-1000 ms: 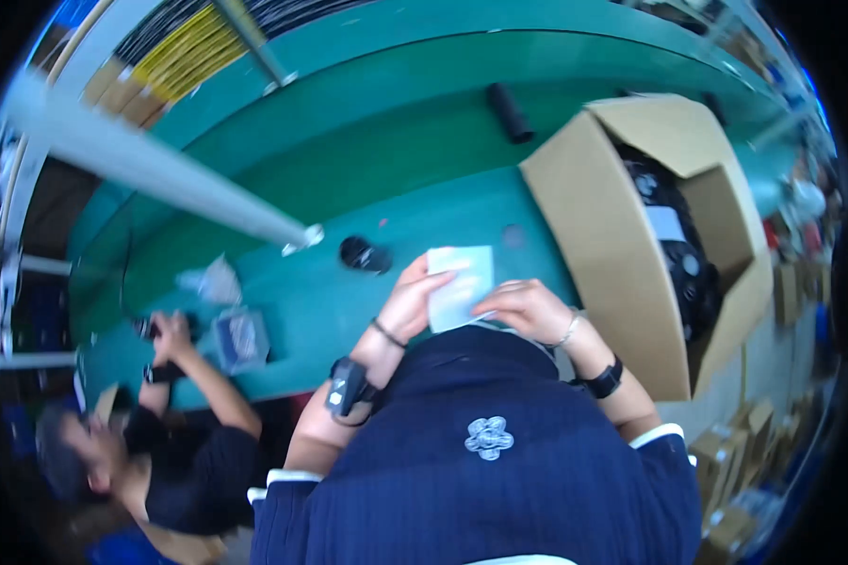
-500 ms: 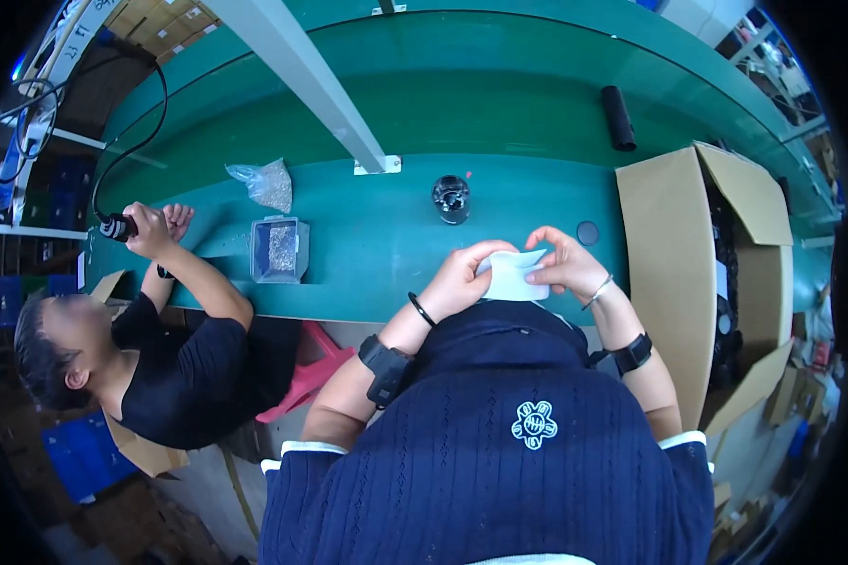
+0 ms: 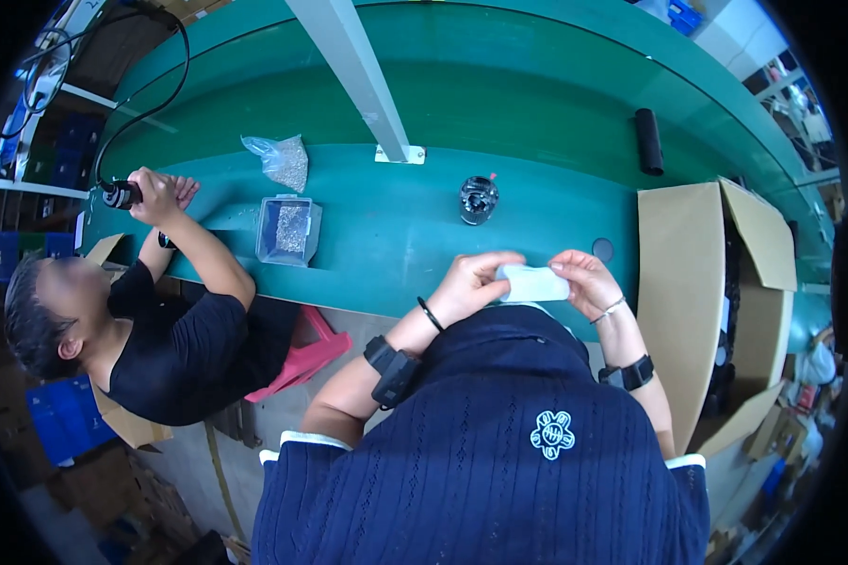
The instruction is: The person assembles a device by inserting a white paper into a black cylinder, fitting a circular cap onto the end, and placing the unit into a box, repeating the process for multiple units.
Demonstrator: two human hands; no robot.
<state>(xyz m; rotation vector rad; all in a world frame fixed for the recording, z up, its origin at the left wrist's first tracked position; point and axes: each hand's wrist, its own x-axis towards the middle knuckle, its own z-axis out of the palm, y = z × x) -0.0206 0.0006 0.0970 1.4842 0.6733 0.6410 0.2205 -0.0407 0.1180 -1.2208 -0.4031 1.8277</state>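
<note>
Close in front of my body, over the bench's near edge, I hold a small white sheet [image 3: 537, 285] stretched between both hands. Its left end is pinched by the thumb and fingers of my left hand [image 3: 466, 290]. At its upper right corner, the fingertips of my right hand [image 3: 591, 285] grip it. The sheet looks bent or folded; whether it is one layer or several I cannot tell. Beyond my hands a rounded dark jar or bottle [image 3: 479, 201] stands on the green bench [image 3: 377, 245]. A flat dark disc [image 3: 603, 250] lies just past my right hand.
An open cardboard box [image 3: 680, 311] with dark items stands at right, a black tube [image 3: 648, 141] behind it. Leftward are a clear bin [image 3: 266, 240] of small pieces, a plastic bag [image 3: 290, 168] and a metal post [image 3: 353, 75]. A co-worker's hand [image 3: 158, 198] grips a corded black tool [image 3: 121, 195].
The white sheet has gone from folded up at an angle to lying flatter and stretched sideways. My right hand has turned and shifted to its right end. The whole view has shifted slightly.
</note>
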